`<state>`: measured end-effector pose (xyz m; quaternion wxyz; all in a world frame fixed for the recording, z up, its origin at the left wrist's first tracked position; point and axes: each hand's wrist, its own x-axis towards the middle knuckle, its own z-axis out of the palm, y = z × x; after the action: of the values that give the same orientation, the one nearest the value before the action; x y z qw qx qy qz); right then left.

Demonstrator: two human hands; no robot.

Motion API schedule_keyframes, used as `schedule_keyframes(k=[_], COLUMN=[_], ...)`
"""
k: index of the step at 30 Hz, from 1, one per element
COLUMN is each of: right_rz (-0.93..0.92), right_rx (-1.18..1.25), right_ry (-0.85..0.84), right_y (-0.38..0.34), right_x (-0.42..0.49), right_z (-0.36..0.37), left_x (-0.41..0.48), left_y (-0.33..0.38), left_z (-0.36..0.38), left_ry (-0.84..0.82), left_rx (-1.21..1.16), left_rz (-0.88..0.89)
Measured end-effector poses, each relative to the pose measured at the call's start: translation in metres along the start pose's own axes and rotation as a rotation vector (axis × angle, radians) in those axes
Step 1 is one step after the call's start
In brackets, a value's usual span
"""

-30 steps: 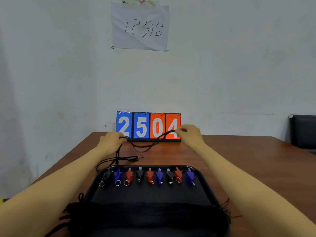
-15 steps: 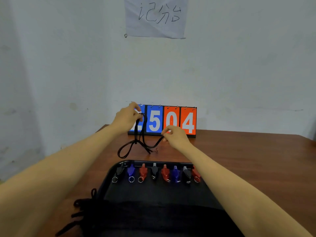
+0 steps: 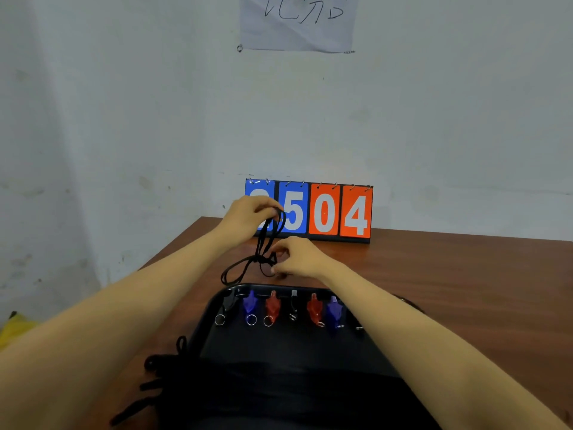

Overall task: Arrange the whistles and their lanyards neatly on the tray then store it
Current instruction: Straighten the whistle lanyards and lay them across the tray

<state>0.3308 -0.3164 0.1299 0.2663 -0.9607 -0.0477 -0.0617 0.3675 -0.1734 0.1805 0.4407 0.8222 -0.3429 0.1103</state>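
The left hand [image 3: 248, 217] pinches the cord [image 3: 267, 240] up high. It hangs down to the right hand [image 3: 299, 259], pinching it low, just behind the tray [image 3: 279, 346].

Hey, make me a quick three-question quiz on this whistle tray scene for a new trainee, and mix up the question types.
1. True or false: the left hand holds loops of the black lanyard raised in front of the scoreboard.
2. Where are the whistles? A) in a row at the far end of the tray; B) in a heap at its near end; C) hung on the scoreboard.
3. Fill in: the leftmost whistle in the row is coloured ___.
Key: 1 true; 2 A; 3 black.
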Motion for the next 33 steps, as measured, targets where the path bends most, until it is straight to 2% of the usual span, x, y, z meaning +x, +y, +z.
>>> schedule_keyframes(k=[3, 6, 12, 17, 21, 24, 28, 30, 33], right_rz=[-0.019, -0.024, 0.038, 0.132, 0.195, 0.249, 0.332, 0.337, 0.339], right_rx=[-0.021, -0.062, 0.054, -0.018, -0.080, -0.064, -0.055, -0.055, -0.116], right_ry=[-0.020, 0.032, 0.290, 0.602, 0.697, 0.758, 0.769, 0.737, 0.544], right_y=[-0.002, -0.002, 0.004, 0.019, 0.033, 0.041, 0.049, 0.051, 0.048], right_x=[0.010, 0.016, 0.012, 0.006, -0.001, -0.005, -0.016, -0.019, -0.023], right_z=[0.013, 0.021, 0.000, -0.028, -0.044, -0.057, -0.071, -0.072, -0.071], left_x=[-0.001, -0.004, -0.013, -0.023, -0.021, -0.020, -0.027, -0.029, -0.028], left_y=[0.000, -0.007, -0.053, -0.065, -0.065, -0.065, -0.068, -0.068, -0.060], left_z=[0.002, 0.003, -0.008, -0.012, -0.021, -0.027, -0.028, -0.025, -0.022], left_ry=[-0.001, 0.000, -0.093, -0.063, 0.064, 0.070, 0.004, -0.004, 0.036], left_rx=[-0.042, -0.019, 0.412, 0.594, 0.668, 0.738, 0.826, 0.792, 0.663], left_rz=[0.003, 0.000, -0.103, -0.153, -0.124, -0.127, -0.157, -0.185, -0.220])
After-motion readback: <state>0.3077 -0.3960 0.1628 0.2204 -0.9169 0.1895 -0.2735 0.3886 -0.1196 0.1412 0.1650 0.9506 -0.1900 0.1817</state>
